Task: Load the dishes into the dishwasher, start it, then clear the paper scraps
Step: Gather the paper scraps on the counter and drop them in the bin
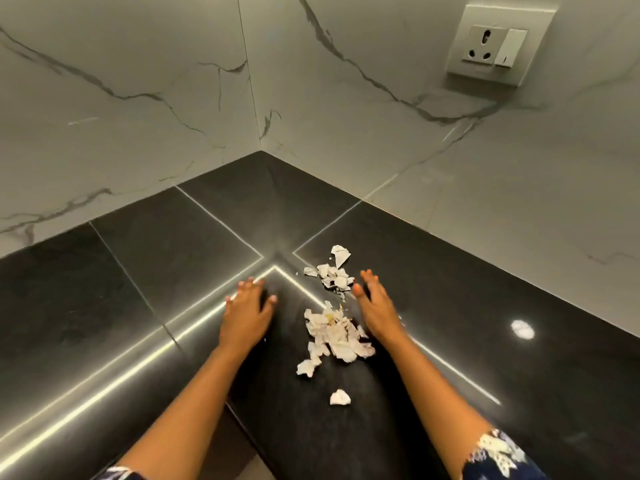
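Left of the pile, the left hand (247, 313) lies flat and open on the dark table (138, 271), empty. The paper scraps (337, 336) lie between the hands, and the right hand (375, 306) stands open on its edge just beside them, also empty. The scraps look light, soft and crumpled, so sweeping them together should serve better than pinching.

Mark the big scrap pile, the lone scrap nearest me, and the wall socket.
Big scrap pile (337, 336): head view, middle of the heap.
Lone scrap (340, 397): head view, its centre.
Wall socket (481, 48): head view, face between the pin holes.
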### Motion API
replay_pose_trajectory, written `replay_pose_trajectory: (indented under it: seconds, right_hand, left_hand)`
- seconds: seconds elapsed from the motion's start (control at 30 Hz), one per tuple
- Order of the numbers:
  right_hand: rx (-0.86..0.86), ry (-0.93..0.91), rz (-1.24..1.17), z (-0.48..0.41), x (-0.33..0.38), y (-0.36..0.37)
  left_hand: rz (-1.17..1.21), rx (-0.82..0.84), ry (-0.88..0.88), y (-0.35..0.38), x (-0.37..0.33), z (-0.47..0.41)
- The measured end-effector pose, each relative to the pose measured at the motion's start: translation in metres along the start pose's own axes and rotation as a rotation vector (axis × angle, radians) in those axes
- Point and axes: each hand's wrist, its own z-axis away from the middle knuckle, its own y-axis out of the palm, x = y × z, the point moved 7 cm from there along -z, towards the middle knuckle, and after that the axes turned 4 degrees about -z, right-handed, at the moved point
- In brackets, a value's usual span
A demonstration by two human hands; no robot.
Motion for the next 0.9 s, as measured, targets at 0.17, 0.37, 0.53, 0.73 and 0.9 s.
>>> replay_pose_trajectory:
  seconds: [0.17,0.37,0.53,0.73,0.9]
  right_hand:
    - [0.077,0.034,0.366,-0.09,0.003,0.01]
    - [0.461,-0.244,0.541,-0.104,0.04,0.068]
    - [0.64,-0.419,0.527,-0.035,0.045,0.085]
    - [0.744,-0.364,0.475,0.031,0.041,0.08]
    - [0.418,-0.201,0.142,0.068,0.034,0.016]
  left_hand:
    - [-0.233,0.051,-0.012,-0.002,0.043,-0.046]
    - [-0.252,-0.011,0.015,0.002,0.046,-0.051]
    - [-0.239,0.02,0.032,0.002,0.044,-0.051]
    - [-0.208,0.138,0.202,-0.002,0.028,-0.038]
    - [-0.214,0.287,0.371,0.008,0.014,-0.004]
